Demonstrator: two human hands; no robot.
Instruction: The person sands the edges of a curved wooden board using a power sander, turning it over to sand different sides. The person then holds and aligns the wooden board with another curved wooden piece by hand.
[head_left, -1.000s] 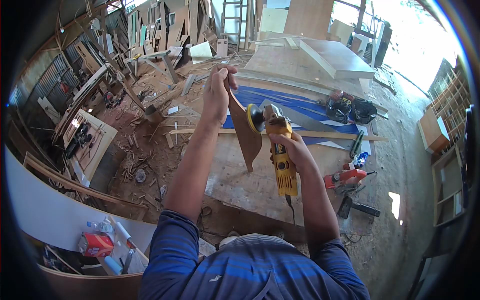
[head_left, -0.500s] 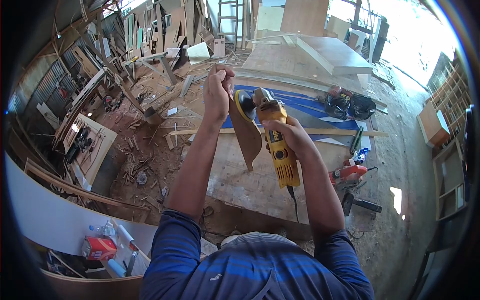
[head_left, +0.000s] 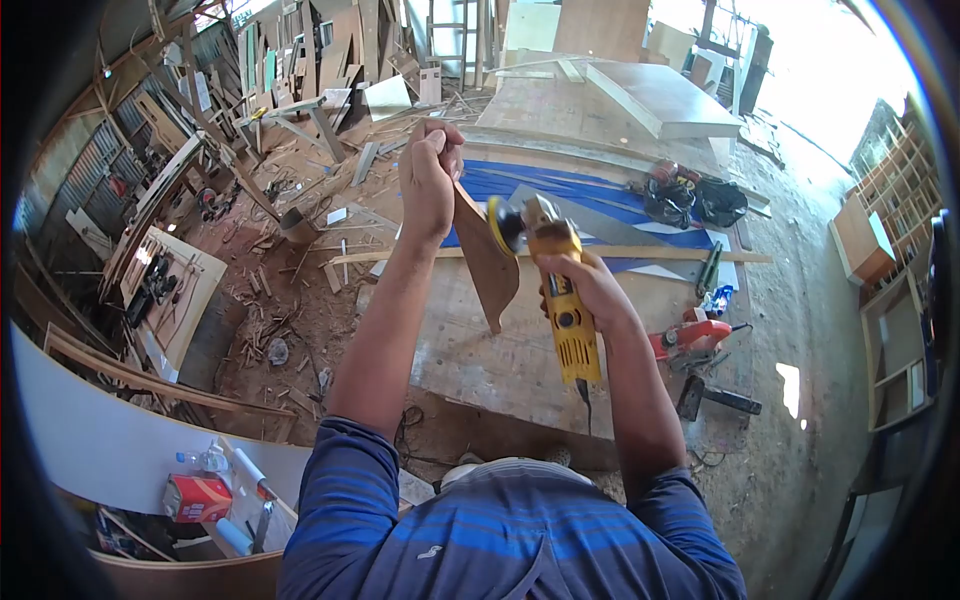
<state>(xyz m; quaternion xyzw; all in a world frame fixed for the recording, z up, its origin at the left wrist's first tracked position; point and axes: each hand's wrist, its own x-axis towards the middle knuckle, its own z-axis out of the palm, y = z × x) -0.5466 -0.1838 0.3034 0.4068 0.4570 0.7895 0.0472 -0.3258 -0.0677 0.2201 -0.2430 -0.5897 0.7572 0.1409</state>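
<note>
My left hand is closed around the top end of a thin, curved brown wooden board, which hangs down tilted over the workbench. Wrapped around the body of a yellow angle grinder is my right hand. The grinder's round sanding pad, with a yellow rim, is against or very close to the board's right face; exact contact I cannot tell. A dark cord trails from the grinder's lower end.
Below lies a wooden workbench with blue strips and a long wood batten. At the right are black plastic bags, a red power tool and a hammer-like tool. Wood scraps litter the floor at left.
The grinder and its pad have shifted slightly right and down along the board. My left hand has moved slightly left and up with the board, and the whole view has shifted a little.
</note>
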